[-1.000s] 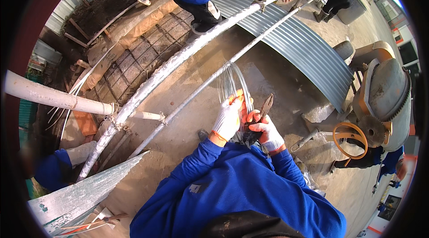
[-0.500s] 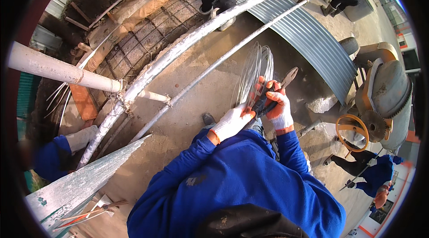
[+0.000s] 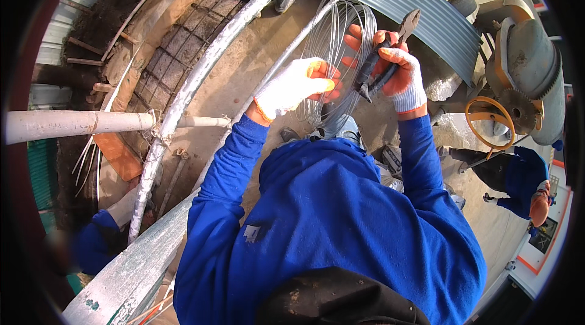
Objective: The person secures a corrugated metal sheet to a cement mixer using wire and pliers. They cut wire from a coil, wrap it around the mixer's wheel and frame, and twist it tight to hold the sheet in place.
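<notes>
A loose coil of thin silvery wire (image 3: 367, 19) stands up in front of my body, its loops spread. My left hand (image 3: 295, 88), in a white glove with orange fingers, closes thumb and fingers on strands at the coil's left side. In the same kind of glove, my right hand (image 3: 403, 81) grips dark-handled pliers (image 3: 409, 25) by the coil's right side. The pliers' metal jaws point up and away, and their handles slant down toward the coil. Some right fingers reach behind the loops, so their hold on the wire is partly hidden.
A long silvery pole (image 3: 201, 72) and a white pipe (image 3: 79, 125) meet at the left. Corrugated metal sheet (image 3: 420, 26) lies ahead. A mixer with an orange handwheel (image 3: 489, 119) stands right. Co-workers in blue (image 3: 518, 178) are nearby; a pale plank (image 3: 131, 264) lies lower left.
Both hands have moved up and farther apart, and the wire coil now spreads wider between them. The pliers remain in my right hand. The whole view has shifted.
</notes>
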{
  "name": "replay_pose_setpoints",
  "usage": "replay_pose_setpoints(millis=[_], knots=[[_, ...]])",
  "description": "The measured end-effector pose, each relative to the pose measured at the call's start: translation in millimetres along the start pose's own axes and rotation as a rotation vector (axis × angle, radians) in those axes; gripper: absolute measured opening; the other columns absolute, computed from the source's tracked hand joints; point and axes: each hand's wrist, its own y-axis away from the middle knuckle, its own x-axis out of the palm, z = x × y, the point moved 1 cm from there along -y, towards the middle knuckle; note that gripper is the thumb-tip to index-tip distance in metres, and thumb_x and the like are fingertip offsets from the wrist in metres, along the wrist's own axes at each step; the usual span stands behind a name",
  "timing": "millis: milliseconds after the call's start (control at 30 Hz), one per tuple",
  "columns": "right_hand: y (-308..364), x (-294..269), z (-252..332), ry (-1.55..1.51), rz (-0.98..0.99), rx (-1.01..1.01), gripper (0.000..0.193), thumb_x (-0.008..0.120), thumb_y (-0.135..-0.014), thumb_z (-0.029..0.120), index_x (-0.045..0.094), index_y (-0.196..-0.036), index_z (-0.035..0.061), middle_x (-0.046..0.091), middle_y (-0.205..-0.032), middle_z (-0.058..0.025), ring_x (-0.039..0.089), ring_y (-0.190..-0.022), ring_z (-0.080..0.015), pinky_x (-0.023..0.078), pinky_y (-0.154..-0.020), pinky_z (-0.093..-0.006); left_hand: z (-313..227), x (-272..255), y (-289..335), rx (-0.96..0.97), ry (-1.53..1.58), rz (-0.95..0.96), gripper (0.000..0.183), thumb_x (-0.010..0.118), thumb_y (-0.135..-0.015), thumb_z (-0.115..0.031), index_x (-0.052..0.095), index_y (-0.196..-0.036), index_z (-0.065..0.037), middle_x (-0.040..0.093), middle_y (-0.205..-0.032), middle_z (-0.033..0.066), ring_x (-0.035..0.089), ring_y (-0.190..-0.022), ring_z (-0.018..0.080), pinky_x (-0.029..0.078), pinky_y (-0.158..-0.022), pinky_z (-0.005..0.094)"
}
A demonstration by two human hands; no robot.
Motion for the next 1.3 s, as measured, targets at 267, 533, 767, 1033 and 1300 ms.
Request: replay_pose_setpoints(millis=[267,533,767,1033,1300], knots=[[-2.0,0.4,7.5,-0.199,0.088,-0.082,0.021,0.064,-0.089,-0.004,0.052,-0.096,0.0111,0.065,-0.124,-0.013,0.047,-0.145,-0.0585,0.046,-0.103,-0.0873,-38.4,-4.1,-8.0,0.031,0.014,0.02,0.041,0.07,-0.104,-0.023,0.061,-0.134,0.003,0.073,-0.126,0.018,0.077,-0.108,0.0246,0.065,-0.093,0.0378],[-6.5,-12.1,18.0,-0.201,0.021,-0.056,0.026,0.063,-0.088,-0.004,0.054,-0.106,0.0117,0.067,-0.118,-0.011,0.048,-0.143,-0.0603,0.044,-0.103,-0.0888,-54.1,-19.1,-13.1,0.054,-0.198,-0.132,0.04,0.069,-0.105,-0.023,0.062,-0.133,0.003,0.075,-0.114,0.0147,0.077,-0.096,0.0178,0.064,-0.087,0.0327],[-10.1,-10.0,16.8,-0.208,0.062,-0.052,0.03,0.064,-0.087,-0.004,0.054,-0.11,0.0109,0.064,-0.124,-0.014,0.054,-0.137,-0.0581,0.044,-0.104,-0.0866,-44.4,-16.4,-16.9,0.066,-0.156,-0.074,0.039,0.067,-0.106,-0.021,0.062,-0.137,0.002,0.073,-0.124,0.0147,0.076,-0.105,0.019,0.064,-0.089,0.0335],[6.4,-10.8,3.3,-0.093,-0.188,-0.036,0.031,0.064,-0.083,-0.003,0.056,-0.108,0.0136,0.066,-0.116,-0.0027,0.064,-0.124,-0.0297,0.045,-0.103,-0.0752,5.0,15.2,-32.0,0.098,-0.268,-0.142,0.032,0.062,-0.106,-0.011,0.063,-0.131,0.009,0.073,-0.113,0.0104,0.071,-0.094,0.0144,0.061,-0.082,0.0317],[12.0,-30.6,-31.4,0.182,-0.207,0.073,0.022,0.07,-0.087,-0.002,0.063,-0.106,0.0077,0.065,-0.114,-0.0006,0.062,-0.101,-0.0115,0.049,-0.095,-0.0264,54.5,47.8,-29.3,0.023,-0.109,-0.191,0.026,0.069,-0.103,-0.01,0.063,-0.125,0.003,0.069,-0.111,0.0067,0.065,-0.097,0.0126,0.054,-0.09,0.0297]])
